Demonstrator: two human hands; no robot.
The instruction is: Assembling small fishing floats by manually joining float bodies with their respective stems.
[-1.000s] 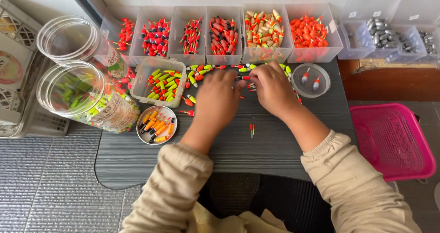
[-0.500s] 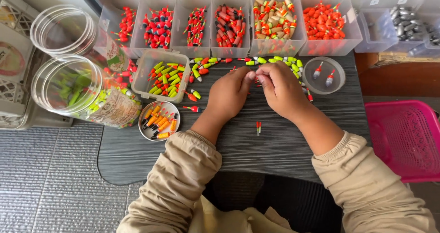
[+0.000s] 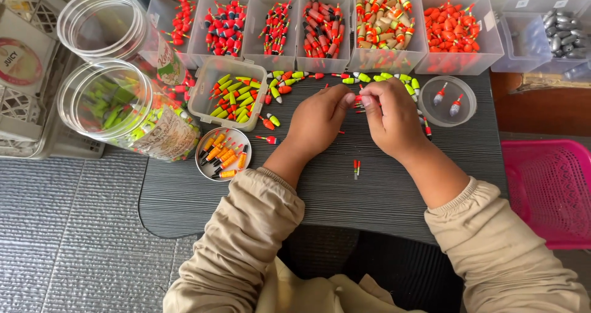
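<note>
Pinching one tiny red fishing float [image 3: 357, 98] between them, the left hand [image 3: 320, 123] and right hand [image 3: 389, 117] meet above the middle of the dark counter [image 3: 394, 190]. It looks light, hard and slippery, so hold its fat middle.

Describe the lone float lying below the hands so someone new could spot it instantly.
Start at the dark ribbed table, then drop straight down from the right hand toward the near edge. There lies a small stick float, red and yellow-green, alone on bare tabletop. Every other loose float sits beyond the hands in a scattered row or inside tubs and dishes; this one has no neighbour touching it.
</note>
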